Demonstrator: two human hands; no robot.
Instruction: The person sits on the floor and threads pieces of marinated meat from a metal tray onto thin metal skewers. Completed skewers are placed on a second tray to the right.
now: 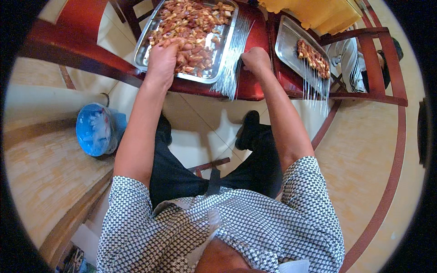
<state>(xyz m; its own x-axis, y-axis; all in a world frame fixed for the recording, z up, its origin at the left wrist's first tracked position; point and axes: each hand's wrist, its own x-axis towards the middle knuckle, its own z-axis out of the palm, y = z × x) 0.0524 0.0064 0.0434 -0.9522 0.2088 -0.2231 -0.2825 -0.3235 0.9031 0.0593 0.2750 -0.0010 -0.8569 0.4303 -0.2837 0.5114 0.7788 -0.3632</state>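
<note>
My left hand (161,61) is at the near left side of a metal tray (219,73) heaped with cut, reddish marinated meat (194,30). Its fingers are bent among the pieces, and whether they grip one is hidden. Right of that tray lies a dense bundle of thin metal skewers (232,61). My right hand (256,59) is curled into a fist just beside the skewers, above the red seat (251,87). I cannot tell if a skewer is in it. A second metal tray (285,44) holds several skewers loaded with meat (312,58), their bare ends jutting over the near edge.
A blue bin (92,129) with a plastic liner stands on the floor at left. Red wooden chair frames (377,68) rise at right, with a yellow cloth (317,15) above. Behind the chair, a person's leg in light striped trousers (348,65) shows.
</note>
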